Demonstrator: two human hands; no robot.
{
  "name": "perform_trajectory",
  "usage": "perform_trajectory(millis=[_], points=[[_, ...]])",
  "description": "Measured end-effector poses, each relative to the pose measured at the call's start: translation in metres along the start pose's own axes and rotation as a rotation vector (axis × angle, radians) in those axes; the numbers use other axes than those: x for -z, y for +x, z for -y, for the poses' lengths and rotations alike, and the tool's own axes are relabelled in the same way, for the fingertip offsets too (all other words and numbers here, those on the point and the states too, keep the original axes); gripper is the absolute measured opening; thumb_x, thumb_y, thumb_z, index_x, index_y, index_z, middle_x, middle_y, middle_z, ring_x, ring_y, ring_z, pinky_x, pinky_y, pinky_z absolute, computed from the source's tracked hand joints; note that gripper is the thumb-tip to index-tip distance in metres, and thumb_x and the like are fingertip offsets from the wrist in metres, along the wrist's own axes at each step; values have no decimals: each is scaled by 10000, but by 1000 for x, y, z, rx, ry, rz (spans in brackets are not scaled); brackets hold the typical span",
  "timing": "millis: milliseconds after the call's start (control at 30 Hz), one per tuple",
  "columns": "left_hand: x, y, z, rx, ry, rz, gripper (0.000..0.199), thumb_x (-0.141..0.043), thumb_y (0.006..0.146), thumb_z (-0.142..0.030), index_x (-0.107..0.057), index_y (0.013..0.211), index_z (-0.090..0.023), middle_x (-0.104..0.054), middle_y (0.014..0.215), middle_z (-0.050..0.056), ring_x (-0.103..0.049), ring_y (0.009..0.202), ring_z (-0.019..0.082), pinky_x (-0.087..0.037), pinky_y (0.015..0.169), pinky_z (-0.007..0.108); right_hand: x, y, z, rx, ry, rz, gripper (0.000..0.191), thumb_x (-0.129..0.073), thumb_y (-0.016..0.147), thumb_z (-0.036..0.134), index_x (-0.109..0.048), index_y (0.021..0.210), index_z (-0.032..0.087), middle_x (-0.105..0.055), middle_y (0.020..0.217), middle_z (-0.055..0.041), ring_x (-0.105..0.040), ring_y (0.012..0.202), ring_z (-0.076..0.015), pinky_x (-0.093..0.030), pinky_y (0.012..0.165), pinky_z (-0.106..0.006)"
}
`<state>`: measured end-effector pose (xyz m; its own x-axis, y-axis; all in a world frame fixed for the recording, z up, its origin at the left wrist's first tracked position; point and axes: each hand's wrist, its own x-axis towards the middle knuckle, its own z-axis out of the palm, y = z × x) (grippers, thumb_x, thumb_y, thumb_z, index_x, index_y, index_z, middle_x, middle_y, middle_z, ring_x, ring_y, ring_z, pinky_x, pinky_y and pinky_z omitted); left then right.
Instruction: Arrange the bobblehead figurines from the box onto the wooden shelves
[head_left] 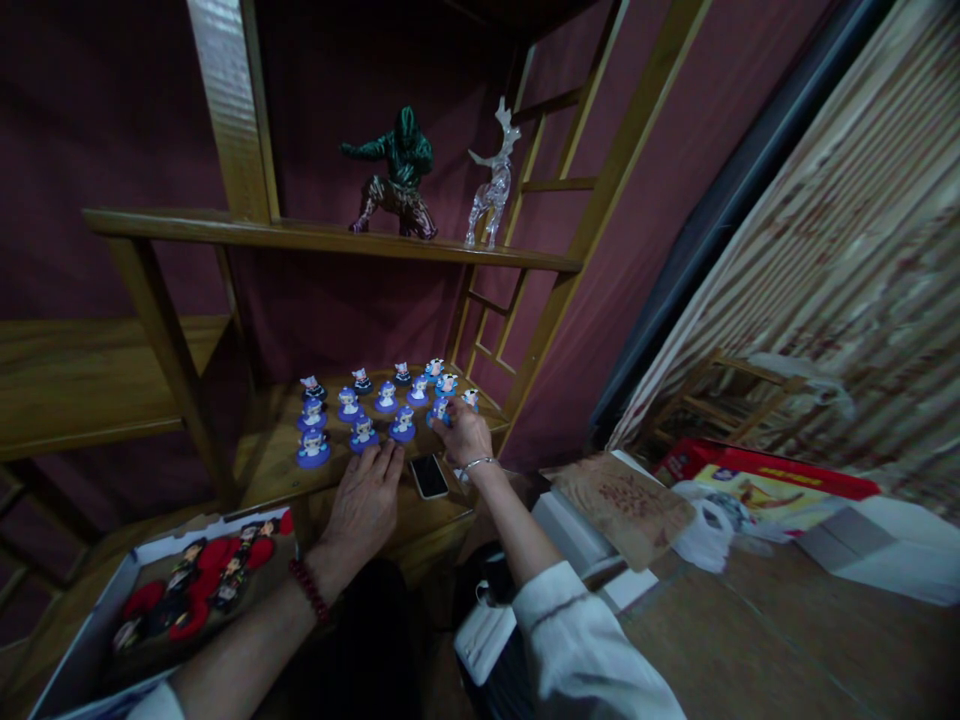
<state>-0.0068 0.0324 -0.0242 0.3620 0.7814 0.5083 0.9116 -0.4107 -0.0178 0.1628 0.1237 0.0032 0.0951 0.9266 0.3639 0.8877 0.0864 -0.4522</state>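
Observation:
Rows of small purple figurines point(364, 432) on round bases stand on the wooden shelf point(262, 470). Behind them are several darker figurines point(361, 380), and pink-and-blue ones point(445, 385) stand at the right. My left hand point(367, 502) lies at the shelf's front edge, fingers stretched out, just before the front row and holding nothing. My right hand point(466, 438) has its thumb and fingers closed around a purple figurine point(437, 411) at the right end of a row; the fingers partly cover it. Between my hands lies a smartphone point(428, 476).
At lower left, an open box point(116, 585) holds several red-and-black figurines point(187, 590). On the upper shelf point(322, 235) stand a green crouching statue point(397, 175) and a clear deer figure point(493, 185). Boxes point(577, 530) and a plastic bag point(705, 530) sit at right.

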Motion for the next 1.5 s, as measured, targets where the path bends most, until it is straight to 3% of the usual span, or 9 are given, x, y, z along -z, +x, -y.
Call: perform_trajectory(millis=[300, 767, 1133, 1500], points=[[-1, 0, 2, -13, 3, -20, 469, -378, 780, -76, -496, 1234, -72, -514, 1278, 128, -429, 1136, 256, -363, 939, 404, 5, -4, 12, -12, -151, 56, 368, -528, 790, 472, -521, 1105, 282, -596, 1038, -32, -604, 855, -174, -426, 659, -261], [0, 1, 2, -16, -15, -15, 484, -382, 770, -74, -485, 1243, -69, -505, 1284, 137, -428, 1137, 259, -371, 928, 414, 6, -4, 15, -27, -195, 75, 363, -516, 791, 502, -524, 1074, 275, -580, 1054, -36, -601, 855, -170, -423, 668, -265], [1, 1, 1, -10, -14, 8, 492, -388, 759, -66, -479, 1242, -63, -490, 1297, 146, -417, 1156, 256, -352, 945, 405, 4, -4, 6, 28, -4, 21, 387, -562, 781, 434, -523, 1116, 243, -623, 1031, -46, -608, 871, -169, -447, 725, -259], [-2, -1, 2, -15, -12, -14, 495, -381, 763, -70, -477, 1249, -64, -492, 1301, 132, -430, 1138, 257, -360, 932, 404, 11, -16, -17, 80, 208, -5, 349, -596, 752, 220, -548, 1095, 175, -659, 918, -33, -623, 763, -123, -480, 779, -272]])
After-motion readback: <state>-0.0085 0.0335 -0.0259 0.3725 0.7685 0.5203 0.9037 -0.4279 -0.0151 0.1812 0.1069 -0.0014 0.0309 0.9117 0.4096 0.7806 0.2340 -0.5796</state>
